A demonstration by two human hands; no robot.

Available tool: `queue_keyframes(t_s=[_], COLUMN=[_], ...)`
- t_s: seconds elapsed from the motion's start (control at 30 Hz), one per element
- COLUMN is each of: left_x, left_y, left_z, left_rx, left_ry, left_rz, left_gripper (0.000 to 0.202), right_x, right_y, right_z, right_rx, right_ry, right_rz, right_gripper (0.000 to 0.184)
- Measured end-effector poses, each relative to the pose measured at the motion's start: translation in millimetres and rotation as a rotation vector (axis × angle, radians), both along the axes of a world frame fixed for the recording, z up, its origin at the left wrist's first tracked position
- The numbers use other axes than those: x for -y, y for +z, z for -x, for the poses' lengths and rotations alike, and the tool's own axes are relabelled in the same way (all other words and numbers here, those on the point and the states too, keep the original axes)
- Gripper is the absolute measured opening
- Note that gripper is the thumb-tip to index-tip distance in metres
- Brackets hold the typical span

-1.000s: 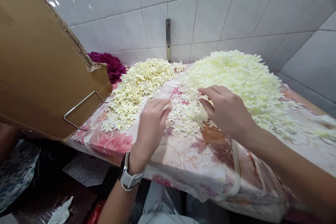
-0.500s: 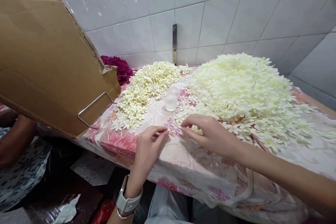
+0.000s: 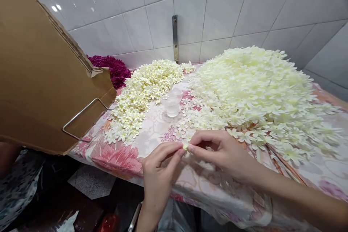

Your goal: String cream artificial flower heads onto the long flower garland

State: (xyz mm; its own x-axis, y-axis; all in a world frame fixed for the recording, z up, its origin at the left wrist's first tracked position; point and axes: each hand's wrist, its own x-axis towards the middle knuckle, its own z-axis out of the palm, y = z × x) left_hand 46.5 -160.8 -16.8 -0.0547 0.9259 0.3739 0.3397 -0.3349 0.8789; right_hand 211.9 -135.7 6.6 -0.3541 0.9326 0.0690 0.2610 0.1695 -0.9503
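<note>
A small pale artificial flower [image 3: 185,146] is pinched between my two hands above the front of the table. My left hand [image 3: 161,166] holds it between thumb and forefinger from the left. From the right, the thumb and forefinger of my right hand [image 3: 224,150] meet on the same flower. Behind my right hand rises a large heap of white-yellow flowers [image 3: 252,83]. A smaller heap of cream flowers [image 3: 149,81] lies farther left. Between the heaps stands a small clear plastic cup [image 3: 172,108].
A cardboard sheet [image 3: 46,61] leans at the left beside a bent metal wire frame [image 3: 81,116]. Behind it sit purple flowers [image 3: 111,69]. The floral tablecloth [image 3: 119,159] covers the table against a tiled wall [image 3: 190,11]. Part of another person [image 3: 16,177] shows at lower left.
My hands have come together, and the flower now shows between their fingertips. The right hand was apart from the left before. The view has shifted a little.
</note>
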Motion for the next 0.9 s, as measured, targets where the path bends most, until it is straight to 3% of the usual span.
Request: queue_keyframes(t_s=[0.37, 0.53, 0.63, 0.73, 0.9], left_x=[-3.4, -6.6, -8.4, -8.7, -8.7], left_y=[1.2, 5.9, 7.6, 7.0, 2.8], left_z=[-2.7, -0.9, -1.1, -0.8, -3.6], left_rx=[0.038, 0.278, 0.403, 0.395, 0.16], left_ry=[-0.017, -0.123, -0.119, -0.056, 0.032], left_rz=[0.137, 0.37, 0.445, 0.434, 0.28], left_gripper=[0.01, 0.01, 0.011, 0.009, 0.009], right_x=[0.9, -0.4, -1.1, -1.1, -0.5], right_y=[-2.7, -2.1, 0.3, 3.6, 3.5], right_z=[-1.6, -2.5, -3.4, -3.4, -0.7], right_rx=[-0.08, 0.003, 0.041, 0.068, 0.081], right_ry=[-0.037, -0.008, 0.043, 0.013, -0.185], right_rz=[0.107, 0.01, -0.077, -0.085, -0.096], right_gripper=[0.028, 0.023, 0.014, 0.018, 0.016])
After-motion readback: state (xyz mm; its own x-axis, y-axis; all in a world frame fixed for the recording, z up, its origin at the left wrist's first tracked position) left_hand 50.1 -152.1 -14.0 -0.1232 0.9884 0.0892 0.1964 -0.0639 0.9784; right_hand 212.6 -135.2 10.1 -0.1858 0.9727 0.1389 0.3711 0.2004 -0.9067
